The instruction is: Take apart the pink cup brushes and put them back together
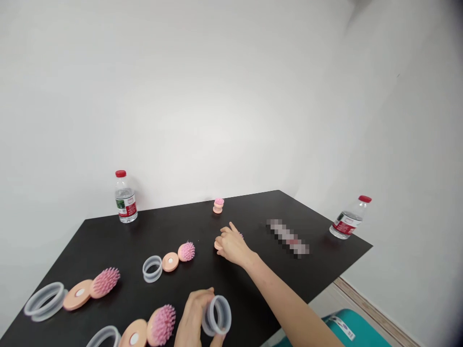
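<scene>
My left hand (191, 318) is closed around a translucent plastic ring (223, 315), holding it tilted over the near edge of the table. Farther out, my right hand (233, 246) has its fingers on a peach disc (218, 245), mostly hidden beneath them; a bit of pink bristle shows behind the hand. To the left lies a row made of a translucent ring (152, 269), a peach disc (170, 261) with a white centre, and a pink bristle brush head (186, 251). A similar bristle head (161, 325) and disc (133, 334) lie beside my left hand.
Another ring (45, 300), disc (77, 294) and bristle head (105, 282) lie at left. One assembled brush (218, 206) stands at the back of the black table (162, 226). Water bottles stand left (126, 205) and right (347, 222). A pixelated item (287, 237) lies at right.
</scene>
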Available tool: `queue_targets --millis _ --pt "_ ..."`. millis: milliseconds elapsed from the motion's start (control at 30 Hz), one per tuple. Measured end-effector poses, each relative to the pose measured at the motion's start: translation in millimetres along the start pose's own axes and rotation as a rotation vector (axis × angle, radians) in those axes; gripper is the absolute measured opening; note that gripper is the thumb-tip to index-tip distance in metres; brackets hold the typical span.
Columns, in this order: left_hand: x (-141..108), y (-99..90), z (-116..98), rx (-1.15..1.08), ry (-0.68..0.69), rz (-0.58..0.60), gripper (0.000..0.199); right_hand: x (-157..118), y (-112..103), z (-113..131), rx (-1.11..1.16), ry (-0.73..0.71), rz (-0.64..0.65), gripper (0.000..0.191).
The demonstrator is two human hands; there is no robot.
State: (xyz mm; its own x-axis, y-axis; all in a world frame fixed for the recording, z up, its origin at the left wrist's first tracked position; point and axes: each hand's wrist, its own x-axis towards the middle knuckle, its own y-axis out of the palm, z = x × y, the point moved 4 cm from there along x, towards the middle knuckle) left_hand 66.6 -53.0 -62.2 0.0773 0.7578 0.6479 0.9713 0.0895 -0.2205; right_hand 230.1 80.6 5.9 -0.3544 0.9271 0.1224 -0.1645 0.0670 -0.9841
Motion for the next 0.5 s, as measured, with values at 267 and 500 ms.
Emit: queue_targets --millis 267,500 --pt "2.1 -1.4 -1.8 -0.302 -0.359 0.17 0.034 -98.2 -34.4 39.4 0.779 -0.119 -0.17 0.06" --pt "8.7 -6.5 -20.1 -0.339 -0.347 0.192 0.031 -134.2 -4.4 63.2 0.938 0.002 -0.176 0.055"
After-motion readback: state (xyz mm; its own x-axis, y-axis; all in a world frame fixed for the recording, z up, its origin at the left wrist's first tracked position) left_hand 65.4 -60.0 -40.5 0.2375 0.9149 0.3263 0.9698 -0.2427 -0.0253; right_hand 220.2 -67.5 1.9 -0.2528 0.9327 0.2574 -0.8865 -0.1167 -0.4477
